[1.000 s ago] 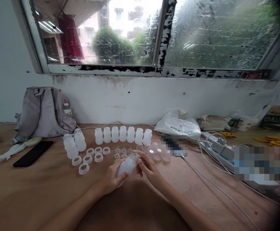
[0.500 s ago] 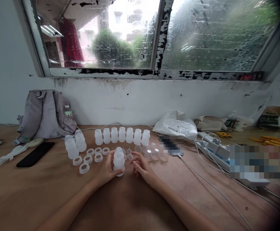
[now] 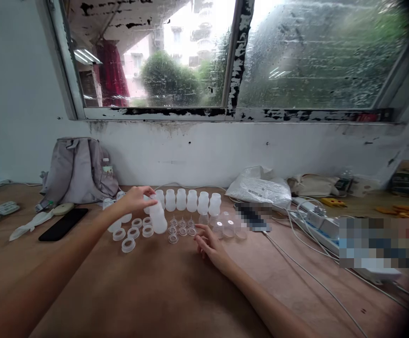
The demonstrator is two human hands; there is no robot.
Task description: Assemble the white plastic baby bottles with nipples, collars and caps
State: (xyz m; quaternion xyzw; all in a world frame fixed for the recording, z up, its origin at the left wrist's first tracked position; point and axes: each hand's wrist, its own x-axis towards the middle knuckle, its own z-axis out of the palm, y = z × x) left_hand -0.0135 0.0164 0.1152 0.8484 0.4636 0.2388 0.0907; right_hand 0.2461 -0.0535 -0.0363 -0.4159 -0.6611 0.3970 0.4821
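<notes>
My left hand (image 3: 139, 199) grips a frosted white baby bottle (image 3: 159, 221) near its upper end and holds it tilted above the table. Part of the bottle row is hidden behind this hand. Palm down, my right hand (image 3: 210, 246) rests on the table with loosely bent fingers and nothing in it. Close to its fingertips stand clear bottle nipples (image 3: 182, 230) in short rows, and clear dome caps (image 3: 229, 228) lie just beyond. White screw rings (image 3: 128, 244) are spread left of the nipples. Capped bottles (image 3: 115, 225) show partly behind my left forearm.
Several open bottles (image 3: 192, 200) line up toward the wall. A black phone (image 3: 64, 224) and a grey backpack (image 3: 76, 169) are at the left. On the right are a plastic bag (image 3: 259, 188), a cabled phone (image 3: 252, 217) and a power strip (image 3: 317, 232) with trailing cables.
My left hand has carried the bottle from the front middle to the left and back, now holding it from above and tilted. The right hand stays almost in place. The view has shifted slightly.
</notes>
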